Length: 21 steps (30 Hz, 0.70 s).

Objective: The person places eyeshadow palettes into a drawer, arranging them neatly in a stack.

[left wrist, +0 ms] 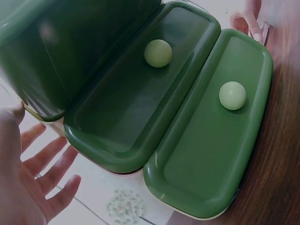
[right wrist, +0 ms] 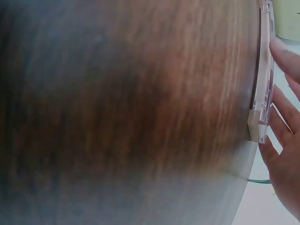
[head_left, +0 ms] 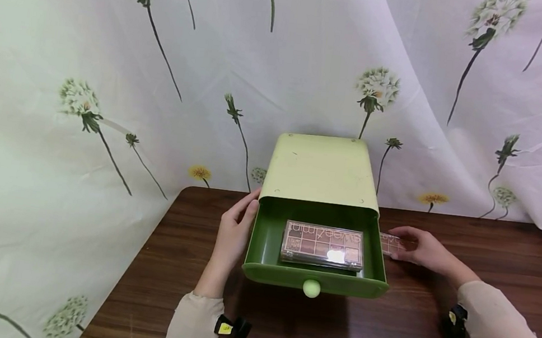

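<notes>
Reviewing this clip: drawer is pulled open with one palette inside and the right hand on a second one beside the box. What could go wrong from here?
The open drawer juts out on its runners; a push down could tip the green box, which the left hand only steadies from the side. The second palette lies flat against the drawer wall, so the right hand may fumble lifting it. The palette inside leaves little room.

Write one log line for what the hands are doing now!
left hand: open beside drawer | right hand: touching clear case | palette: in drawer
</notes>
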{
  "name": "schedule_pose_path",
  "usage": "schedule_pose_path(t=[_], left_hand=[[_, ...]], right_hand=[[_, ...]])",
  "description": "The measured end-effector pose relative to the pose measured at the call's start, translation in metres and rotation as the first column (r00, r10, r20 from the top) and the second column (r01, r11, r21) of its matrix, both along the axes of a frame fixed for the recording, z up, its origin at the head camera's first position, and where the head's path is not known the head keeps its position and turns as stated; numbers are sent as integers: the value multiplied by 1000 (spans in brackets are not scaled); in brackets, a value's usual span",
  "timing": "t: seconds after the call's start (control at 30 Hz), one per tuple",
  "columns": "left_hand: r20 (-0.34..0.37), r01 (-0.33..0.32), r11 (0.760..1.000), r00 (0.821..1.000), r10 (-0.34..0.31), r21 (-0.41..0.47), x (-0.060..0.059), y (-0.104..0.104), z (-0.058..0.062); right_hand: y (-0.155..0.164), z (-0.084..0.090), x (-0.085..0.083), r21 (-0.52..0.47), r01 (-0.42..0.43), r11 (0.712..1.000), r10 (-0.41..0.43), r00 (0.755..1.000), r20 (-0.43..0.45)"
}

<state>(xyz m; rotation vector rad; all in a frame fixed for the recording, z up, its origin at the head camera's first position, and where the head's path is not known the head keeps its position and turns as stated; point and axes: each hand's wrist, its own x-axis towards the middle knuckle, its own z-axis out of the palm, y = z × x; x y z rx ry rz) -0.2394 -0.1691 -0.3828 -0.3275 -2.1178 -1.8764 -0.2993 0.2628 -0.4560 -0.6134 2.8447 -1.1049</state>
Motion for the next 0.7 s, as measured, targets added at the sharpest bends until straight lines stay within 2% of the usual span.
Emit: schedule_pose_path(t=[0.47, 0.7], left_hand=[[-7, 6, 1000, 1000, -6, -3, 0, -1, 0], [-8, 13, 1000, 1000, -13, -10, 0, -1, 0]], right_hand=[[-3, 3, 2, 24, -1, 1000, 2, 999, -37], [1, 9, 12, 21, 26, 999, -25, 999, -42]])
